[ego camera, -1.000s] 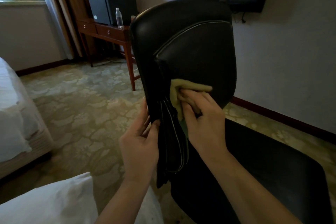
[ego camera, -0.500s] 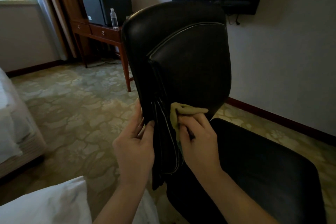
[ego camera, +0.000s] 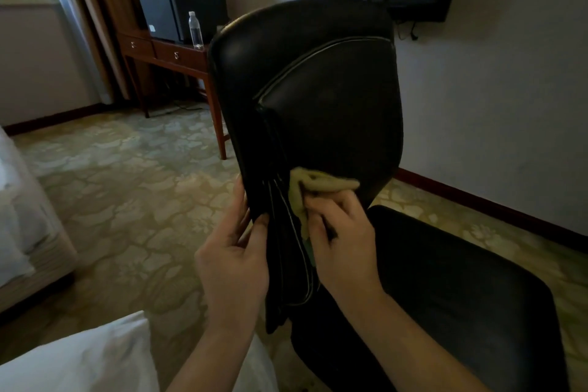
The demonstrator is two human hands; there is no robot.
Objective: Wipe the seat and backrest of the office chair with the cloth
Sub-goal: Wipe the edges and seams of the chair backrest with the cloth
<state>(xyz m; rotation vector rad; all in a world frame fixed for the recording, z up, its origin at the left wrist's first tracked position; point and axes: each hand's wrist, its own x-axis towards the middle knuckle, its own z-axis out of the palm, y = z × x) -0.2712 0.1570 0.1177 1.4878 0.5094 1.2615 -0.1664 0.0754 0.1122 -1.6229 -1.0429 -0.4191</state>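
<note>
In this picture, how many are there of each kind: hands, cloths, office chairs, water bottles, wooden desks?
Hands: 2, left hand and right hand
Cloth: 1
Office chair: 1
Water bottle: 1
Wooden desk: 1
Total: 6

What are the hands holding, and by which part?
The left hand grips the backrest by its lower side edge; the right hand holds the yellow cloth by its bunched middle, against the backrest.

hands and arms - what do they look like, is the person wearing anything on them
The left hand and right hand are both bare: no gloves, rings or watch show. The left forearm and right forearm are bare too, with no sleeve in view down to the frame's edge. The light is dim, so small marks cannot be told.
</note>
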